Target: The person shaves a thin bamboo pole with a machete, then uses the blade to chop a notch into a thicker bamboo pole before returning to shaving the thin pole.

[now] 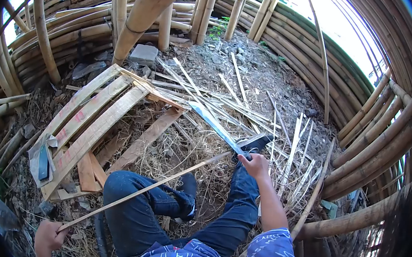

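My right hand point(256, 166) is closed round the handle of a long blade point(215, 124), which points up and left toward the wooden pallet. At the lower left, my left hand point(50, 236) grips the end of a long thin bamboo strip point(146, 188). The strip runs diagonally over my bent knee, and its far end lies near the blade's handle, by my shoe point(256, 142). Whether blade and strip touch there, I cannot tell.
A slatted wooden pallet point(99, 117) stands at the left with a dark flat object point(44, 163) on it. Split strips point(291, 154) and curled shavings cover the ground. A grey block point(144, 54) sits behind. Stacked bamboo poles point(297, 53) surround the area.
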`<action>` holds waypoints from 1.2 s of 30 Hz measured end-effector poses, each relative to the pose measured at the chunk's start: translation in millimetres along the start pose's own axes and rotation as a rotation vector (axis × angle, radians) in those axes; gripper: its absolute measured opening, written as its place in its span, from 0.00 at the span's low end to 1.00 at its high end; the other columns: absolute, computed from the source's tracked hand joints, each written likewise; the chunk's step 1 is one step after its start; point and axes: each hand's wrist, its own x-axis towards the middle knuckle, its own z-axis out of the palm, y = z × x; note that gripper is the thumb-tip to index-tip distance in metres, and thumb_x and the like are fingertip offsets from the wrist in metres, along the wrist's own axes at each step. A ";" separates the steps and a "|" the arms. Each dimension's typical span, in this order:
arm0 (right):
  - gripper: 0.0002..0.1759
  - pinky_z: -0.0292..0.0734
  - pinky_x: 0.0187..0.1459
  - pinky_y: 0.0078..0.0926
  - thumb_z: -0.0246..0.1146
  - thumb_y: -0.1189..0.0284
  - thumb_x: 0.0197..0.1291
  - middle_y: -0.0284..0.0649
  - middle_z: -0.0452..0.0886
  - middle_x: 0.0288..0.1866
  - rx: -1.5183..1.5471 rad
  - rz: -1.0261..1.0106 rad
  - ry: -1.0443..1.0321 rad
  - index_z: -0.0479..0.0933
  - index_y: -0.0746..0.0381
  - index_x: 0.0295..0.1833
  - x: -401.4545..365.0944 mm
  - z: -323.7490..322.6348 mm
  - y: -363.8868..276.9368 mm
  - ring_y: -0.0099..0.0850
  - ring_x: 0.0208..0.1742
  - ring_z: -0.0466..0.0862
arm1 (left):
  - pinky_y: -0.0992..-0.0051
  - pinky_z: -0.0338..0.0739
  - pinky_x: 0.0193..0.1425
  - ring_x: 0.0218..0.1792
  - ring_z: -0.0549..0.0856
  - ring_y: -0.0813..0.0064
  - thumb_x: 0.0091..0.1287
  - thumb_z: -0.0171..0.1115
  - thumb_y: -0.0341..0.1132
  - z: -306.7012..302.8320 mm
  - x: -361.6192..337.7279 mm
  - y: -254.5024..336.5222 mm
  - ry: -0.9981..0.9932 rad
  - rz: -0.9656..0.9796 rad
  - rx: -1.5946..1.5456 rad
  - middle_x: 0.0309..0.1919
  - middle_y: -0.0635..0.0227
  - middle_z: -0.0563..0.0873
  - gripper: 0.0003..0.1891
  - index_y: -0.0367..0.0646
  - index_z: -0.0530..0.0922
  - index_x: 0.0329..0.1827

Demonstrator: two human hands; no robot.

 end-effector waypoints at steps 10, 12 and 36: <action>0.47 0.75 0.21 0.35 0.58 0.31 0.56 0.47 0.78 0.17 0.364 0.689 0.124 0.77 0.73 0.23 27.0 44.9 161.1 0.36 0.17 0.81 | 0.60 0.70 0.25 0.19 0.78 0.45 0.61 0.59 0.36 52.1 -27.9 -54.6 0.068 -0.072 -0.067 0.15 0.49 0.76 0.13 0.34 0.78 0.23; 0.48 0.75 0.20 0.35 0.57 0.30 0.56 0.47 0.77 0.16 0.395 0.658 0.121 0.77 0.73 0.22 13.2 51.6 157.8 0.36 0.16 0.81 | 0.61 0.69 0.24 0.18 0.77 0.49 0.61 0.59 0.36 56.8 -27.2 -46.6 0.062 -0.100 -0.094 0.14 0.50 0.75 0.14 0.34 0.77 0.23; 0.35 0.64 0.22 0.28 0.60 0.41 0.65 0.33 0.69 0.13 1.136 -0.065 0.143 0.72 0.64 0.23 -141.2 75.6 -92.4 0.23 0.18 0.73 | 0.74 0.64 0.25 0.21 0.69 0.81 0.75 0.50 0.47 48.4 29.2 13.6 -0.395 -0.110 -0.502 0.19 0.76 0.72 0.21 0.41 0.72 0.26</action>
